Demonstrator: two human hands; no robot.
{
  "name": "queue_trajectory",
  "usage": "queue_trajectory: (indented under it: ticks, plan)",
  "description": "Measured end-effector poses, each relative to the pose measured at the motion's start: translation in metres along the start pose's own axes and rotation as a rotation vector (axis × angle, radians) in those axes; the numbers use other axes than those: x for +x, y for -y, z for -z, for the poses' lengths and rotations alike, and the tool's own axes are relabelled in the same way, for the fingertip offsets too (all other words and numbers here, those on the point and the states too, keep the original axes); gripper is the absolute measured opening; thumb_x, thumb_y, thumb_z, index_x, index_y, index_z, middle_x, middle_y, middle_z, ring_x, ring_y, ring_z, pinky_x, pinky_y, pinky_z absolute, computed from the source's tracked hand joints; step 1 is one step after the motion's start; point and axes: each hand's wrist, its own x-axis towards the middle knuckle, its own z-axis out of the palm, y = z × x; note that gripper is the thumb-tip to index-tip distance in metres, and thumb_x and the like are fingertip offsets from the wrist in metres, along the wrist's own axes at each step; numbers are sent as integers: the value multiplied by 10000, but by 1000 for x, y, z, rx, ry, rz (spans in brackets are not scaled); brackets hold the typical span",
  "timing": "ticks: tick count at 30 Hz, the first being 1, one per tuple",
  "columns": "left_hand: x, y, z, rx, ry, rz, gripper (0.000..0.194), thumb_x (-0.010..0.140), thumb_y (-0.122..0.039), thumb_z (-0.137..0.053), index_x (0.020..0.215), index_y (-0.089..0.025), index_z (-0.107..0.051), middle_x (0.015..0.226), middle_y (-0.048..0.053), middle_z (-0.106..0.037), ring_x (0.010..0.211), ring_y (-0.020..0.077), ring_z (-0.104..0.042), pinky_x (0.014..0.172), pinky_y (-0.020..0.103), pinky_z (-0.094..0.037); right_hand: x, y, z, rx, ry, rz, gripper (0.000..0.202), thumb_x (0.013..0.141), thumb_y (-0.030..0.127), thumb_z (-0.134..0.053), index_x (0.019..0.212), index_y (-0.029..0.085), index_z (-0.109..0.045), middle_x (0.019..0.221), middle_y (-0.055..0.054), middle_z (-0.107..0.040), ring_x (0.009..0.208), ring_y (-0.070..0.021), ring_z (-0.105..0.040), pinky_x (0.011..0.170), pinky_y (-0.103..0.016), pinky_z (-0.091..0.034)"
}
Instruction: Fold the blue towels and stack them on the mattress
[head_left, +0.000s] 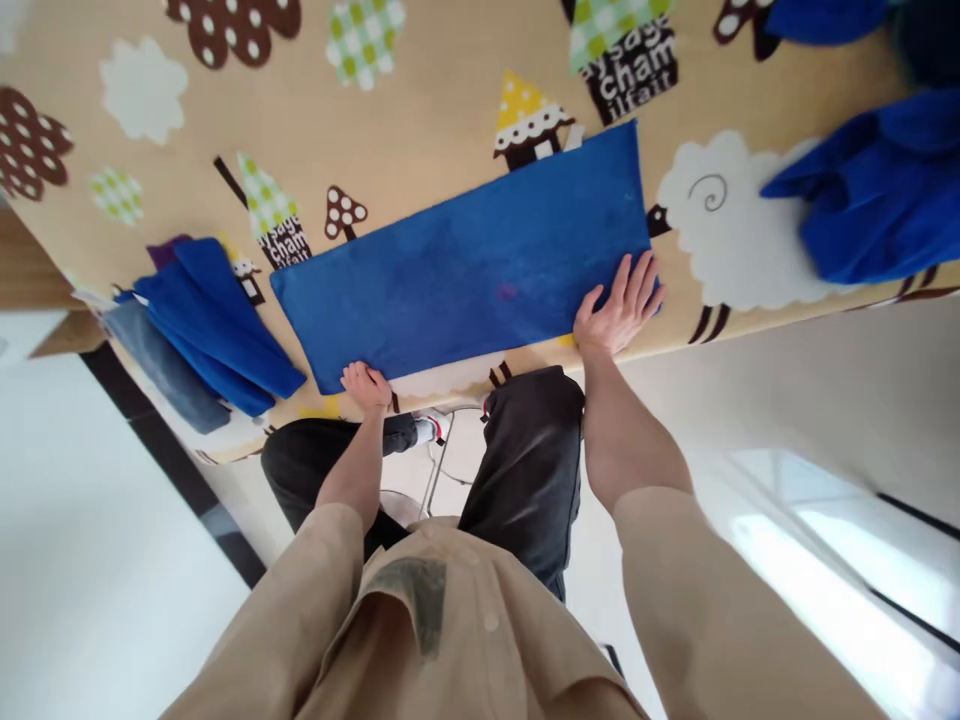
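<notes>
1. The blue cloth lies flat on the worktop, in front of the person; its long axis runs left to right, the right end slanting farther away.
2. The left hand touches the near edge by the left corner, fingers curled; whether that grip pinches fabric, I cannot tell.
3. The right hand rests at the near right corner, fingers spread, grip released.
4. Both hands touch the cloth, which extends away from them.
</notes>
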Motion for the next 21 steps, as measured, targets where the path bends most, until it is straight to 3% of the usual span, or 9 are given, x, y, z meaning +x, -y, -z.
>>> queue_trajectory:
  ticks: [6, 9, 11, 12, 15, 17, 19, 21]
  plan:
    - [-5, -19, 28, -37, -29, 125, 416, 1020, -180, -266, 1148, -84, -649, 1220, 255, -668, 1296, 357, -573, 1115, 516, -425, 4, -3, -2, 73, -24, 0, 662, 1083, 327, -360, 1696, 78, -319, 1787, -154, -195, 1668, -357, -127, 1340, -610, 8]
    - [-9, -49, 36, -41, -49, 106, 473, 1059, -207, -206, 1213, -94, -638, 1232, 237, -684, 1245, 310, -619, 1094, 485, -476, 6, -4, -2, 117, -11, 14, 656, 1088, 329, -361, 1698, 93, -312, 1793, -145, -183, 1669, -363, -113, 1339, -635, 9]
    - [-17, -88, 33, -74, -75, -61, 483, 1085, -254, -216, 1299, -112, -625, 1360, 233, -654, 1328, 284, -593, 1160, 484, -451, 7, -4, -1, 114, -18, 14, 656, 1089, 335, -355, 1702, 108, -302, 1794, -139, -188, 1672, -346, -104, 1343, -639, 2]
    - [-24, -113, 29, -122, -83, -221, 479, 1092, -283, -249, 1364, -117, -607, 1462, 236, -605, 1421, 285, -537, 1217, 504, -404, 7, -5, -1, 107, -16, 10, 661, 1087, 342, -353, 1708, 123, -291, 1793, -131, -197, 1675, -341, -95, 1343, -647, -10]
    - [-39, -193, 16, -239, -11, -650, 536, 1104, -382, -316, 1571, -192, -497, 1751, 142, -311, 1660, 285, -209, 1341, 576, -203, 6, -7, -4, 78, 0, -2, 685, 1073, 369, -341, 1728, 191, -250, 1780, -102, -241, 1684, -353, -50, 1324, -701, -82]
    - [-39, -233, 8, -286, 36, -768, 593, 1110, -423, -302, 1669, -239, -375, 1810, 55, -139, 1690, 265, -28, 1366, 600, -90, 6, -10, -7, 63, -12, 8, 694, 1069, 384, -326, 1734, 211, -233, 1765, -100, -268, 1686, -362, -24, 1301, -745, -109]
    - [-32, -252, 4, -295, 36, -801, 632, 1119, -464, -280, 1722, -277, -258, 1818, -5, -22, 1683, 261, 68, 1365, 625, -25, 7, -15, -11, 67, -7, 24, 694, 1068, 398, -324, 1732, 215, -239, 1750, -98, -297, 1686, -367, 6, 1286, -775, -96]
    - [-21, -248, 3, -279, 11, -818, 660, 1122, -501, -282, 1742, -294, -188, 1814, -26, 33, 1674, 267, 108, 1361, 640, -1, 9, -20, -12, 95, 66, 34, 683, 1064, 412, -364, 1717, 226, -294, 1728, -87, -351, 1682, -373, 50, 1288, -772, -47]
